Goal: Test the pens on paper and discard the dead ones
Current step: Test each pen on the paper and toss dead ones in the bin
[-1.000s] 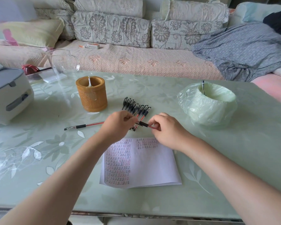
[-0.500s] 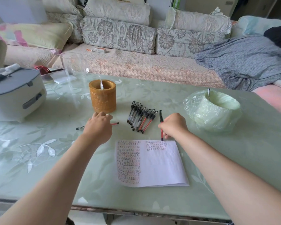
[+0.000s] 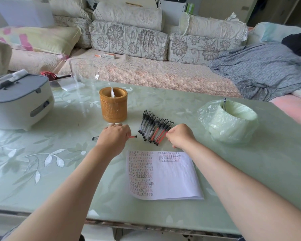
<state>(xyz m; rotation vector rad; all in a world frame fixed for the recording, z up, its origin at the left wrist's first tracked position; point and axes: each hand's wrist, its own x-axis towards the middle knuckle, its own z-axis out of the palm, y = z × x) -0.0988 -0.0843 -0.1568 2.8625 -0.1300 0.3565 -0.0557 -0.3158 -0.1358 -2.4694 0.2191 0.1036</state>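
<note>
Having been returned to the pen row [image 3: 155,129], the tested pen is released by the right hand [image 3: 180,135], while a red pen [image 3: 132,136] is grasped by the left hand [image 3: 114,136].

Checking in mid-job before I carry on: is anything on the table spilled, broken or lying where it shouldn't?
Nothing is spilled or broken. One red pen lies crosswise under the left hand, apart from the neat row of pens. A single pen stands in the lined bin, as expected.
</note>
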